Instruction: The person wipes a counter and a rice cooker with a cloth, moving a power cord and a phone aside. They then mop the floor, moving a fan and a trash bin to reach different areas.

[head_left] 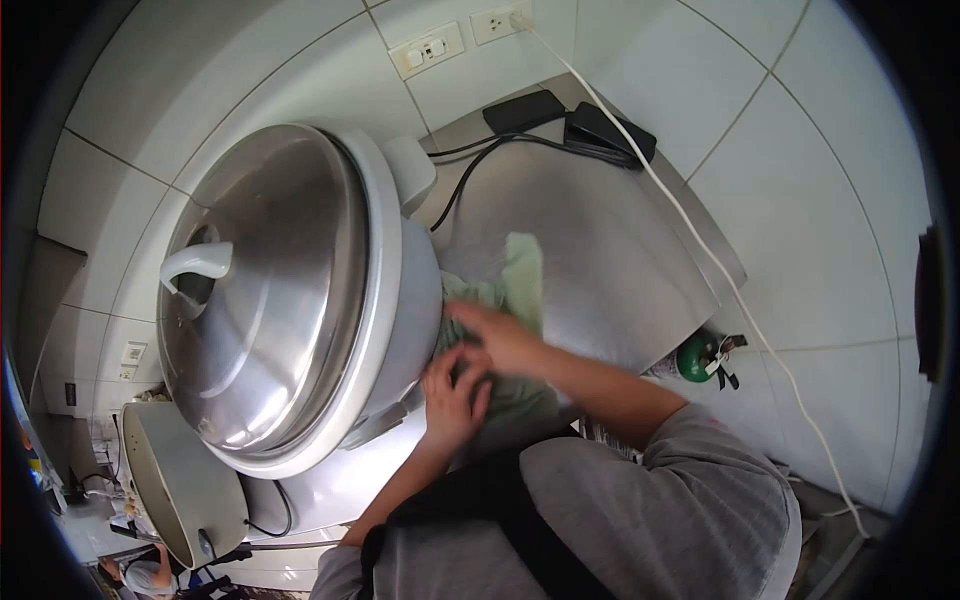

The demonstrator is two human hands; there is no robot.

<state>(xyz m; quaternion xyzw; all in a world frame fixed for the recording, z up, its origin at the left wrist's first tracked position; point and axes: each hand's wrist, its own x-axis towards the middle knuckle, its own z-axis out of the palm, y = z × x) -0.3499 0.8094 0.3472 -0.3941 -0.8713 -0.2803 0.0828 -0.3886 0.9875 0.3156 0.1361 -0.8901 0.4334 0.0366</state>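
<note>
1. Cannot read any brand on the large cooker (390,330); see plain metal lid (280,250) and pale body.
2. Spot small marks on the wall plate (427,50) and on the socket plate (503,22); too small to make out. Likewise for the white tag (714,360) at the green bottle (693,360), right of the metal surface (600,220).
3. Note lid seated on cooker, white lid handle (200,262) facing outward. Cannot see contents.
4. Lower left, find an open pale container (220,500), tilted in view, inner wall partly showing; cannot tell contents.
5. Find the green cloth (523,280) bunched on the metal surface, against or just beside the cooker's side, partly under the hands.
6. Right hand (490,335): blurred, reaching over cloth toward cooker. Cannot tell whether clenched on cloth.
7. Left hand (455,395): just below the right, fingers bent, thumb spread apart, seemingly released.
8. Behind: black adapters (525,112), black cables (465,180), white cord (690,225) plugged into the socket plate.
9. Lower-left corner: glimpse another person (150,574).
</note>
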